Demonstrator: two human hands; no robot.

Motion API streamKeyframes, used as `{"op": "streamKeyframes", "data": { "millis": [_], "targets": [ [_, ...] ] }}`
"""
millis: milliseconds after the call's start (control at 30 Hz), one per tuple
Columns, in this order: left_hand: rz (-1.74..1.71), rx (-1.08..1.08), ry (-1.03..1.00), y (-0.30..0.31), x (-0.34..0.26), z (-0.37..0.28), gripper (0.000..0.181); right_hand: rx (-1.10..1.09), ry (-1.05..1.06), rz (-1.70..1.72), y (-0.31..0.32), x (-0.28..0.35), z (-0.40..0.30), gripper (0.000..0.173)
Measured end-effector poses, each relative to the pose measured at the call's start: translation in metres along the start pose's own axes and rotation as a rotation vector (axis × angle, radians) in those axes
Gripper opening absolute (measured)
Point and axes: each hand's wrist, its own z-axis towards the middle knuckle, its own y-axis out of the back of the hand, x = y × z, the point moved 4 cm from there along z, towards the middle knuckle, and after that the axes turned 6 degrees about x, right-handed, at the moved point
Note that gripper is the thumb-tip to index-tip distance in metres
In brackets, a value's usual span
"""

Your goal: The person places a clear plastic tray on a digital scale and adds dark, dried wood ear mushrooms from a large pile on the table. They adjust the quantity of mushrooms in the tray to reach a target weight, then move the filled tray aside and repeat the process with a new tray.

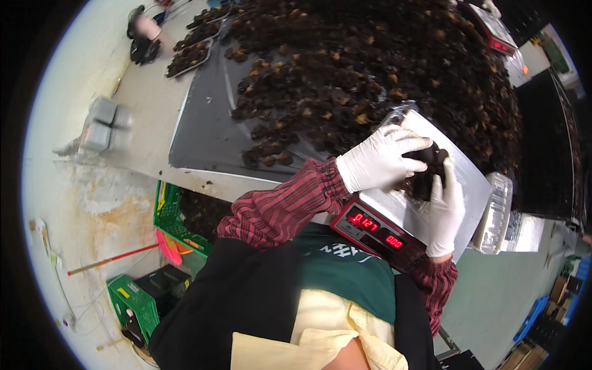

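Observation:
Both my hands wear white gloves and hold a clump of dark brown, curled pieces [423, 178], which look like wood ear mushrooms. My left hand [384, 159] presses its fingers on the clump's left and upper side. From the right, my right hand [446, 210] has its fingertips against it. The clump is over the metal pan [471, 185] of a red digital scale [370, 231] with lit red digits; whether it touches the pan is hidden. Beyond the scale spreads a large heap of similar pieces [323, 83] on dark plastic sheeting [203, 125].
Clear plastic containers [495, 215] stand right of the scale. Filled trays [189, 58] lie at the table's far left, with grey-looking tubs [97, 134] nearer. A green crate [169, 222] sits below the table edge. At upper right, another person's gloved hand [491, 8] is by a second scale [497, 32].

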Motion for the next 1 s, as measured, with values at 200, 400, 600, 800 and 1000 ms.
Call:
{"op": "streamKeyframes", "data": {
  "millis": [200,400,600,800,1000],
  "targets": [
    [0.236,-0.190,0.410,0.073,0.033,-0.090,0.033,-0.192,-0.223,0.092,0.028,-0.028,-0.017,0.031],
    [0.537,-0.063,0.866,0.092,0.065,-0.264,0.034,-0.201,-0.346,0.083,0.033,-0.051,-0.031,0.030],
    [0.028,-0.177,1.164,0.086,0.063,-0.300,0.027,-0.196,-0.275,0.004,0.033,-0.049,-0.033,0.030],
    [-0.516,-0.548,1.265,0.087,0.079,-0.329,0.024,-0.139,-0.394,0.035,0.040,-0.048,-0.039,0.030],
    [0.180,-0.155,0.988,0.087,0.051,-0.273,0.044,-0.204,-0.303,0.034,0.037,-0.053,-0.045,0.029]
  ]
}}
